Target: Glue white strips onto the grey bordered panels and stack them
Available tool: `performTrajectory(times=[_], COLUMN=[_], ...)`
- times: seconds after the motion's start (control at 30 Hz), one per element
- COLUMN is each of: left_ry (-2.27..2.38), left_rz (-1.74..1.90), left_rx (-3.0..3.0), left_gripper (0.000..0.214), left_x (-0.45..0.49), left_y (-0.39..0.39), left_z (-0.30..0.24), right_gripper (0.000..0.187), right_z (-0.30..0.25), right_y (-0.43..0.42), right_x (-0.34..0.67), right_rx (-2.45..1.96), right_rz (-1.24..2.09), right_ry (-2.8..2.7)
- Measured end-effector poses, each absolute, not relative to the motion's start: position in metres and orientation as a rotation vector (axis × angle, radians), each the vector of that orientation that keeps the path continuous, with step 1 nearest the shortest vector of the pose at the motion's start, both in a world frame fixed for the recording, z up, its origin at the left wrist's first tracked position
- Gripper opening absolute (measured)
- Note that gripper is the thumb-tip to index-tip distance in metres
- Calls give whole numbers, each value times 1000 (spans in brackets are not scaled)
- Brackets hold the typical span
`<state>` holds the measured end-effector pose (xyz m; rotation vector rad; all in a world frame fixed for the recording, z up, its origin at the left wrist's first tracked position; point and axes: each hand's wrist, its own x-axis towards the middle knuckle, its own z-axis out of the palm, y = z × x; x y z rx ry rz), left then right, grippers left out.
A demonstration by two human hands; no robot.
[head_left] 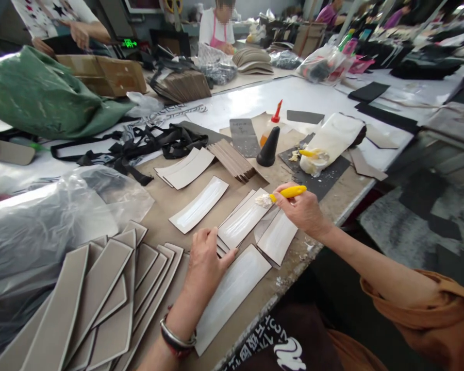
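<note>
My right hand (301, 208) grips a glue brush (292, 191) by its yellow handle. Its bristles, caked in white paste, touch the far end of a glossy, wet-looking panel (242, 224). That panel lies on top of a small stack. At the stack's near left corner, my left hand (206, 260) holds the edge between thumb and curled fingers. Around it lie other white-coated panels: a curved one (199, 203) behind, one (278, 237) to the right and a long one (234, 299) in front. A cut-open white bottle (334, 141) with paste and another yellow handle (309, 153) lies farther back.
Loose grey edged panels (112, 299) pile up at front left beside clear plastic (96, 201). Behind the work stand a black cone (269, 147) and a red-tipped bottle (277, 112). Black straps (170, 139) tangle at left. Co-workers (218, 26) stand across the table.
</note>
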<state>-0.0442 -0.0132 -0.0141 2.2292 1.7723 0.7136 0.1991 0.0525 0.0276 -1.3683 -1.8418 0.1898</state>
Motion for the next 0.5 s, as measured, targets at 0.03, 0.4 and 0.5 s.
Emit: performTrajectory(times=[0.03, 0.4, 0.5], left_ry=[1772, 1723, 1713], left_rz=[732, 908, 953], left_rx=[2238, 2391, 2392], left_gripper=[48, 52, 52], left_x=[-45, -48, -49], left_y=[-13, -14, -14], left_z=[-16, -31, -33], right_gripper=[11, 18, 16], right_z=[30, 32, 35], right_y=[54, 32, 12], right_x=[201, 174, 150], right_rx=[-1357, -1118, -1021], right_rz=[138, -47, 180], right_ry=[-1854, -2393, -2438])
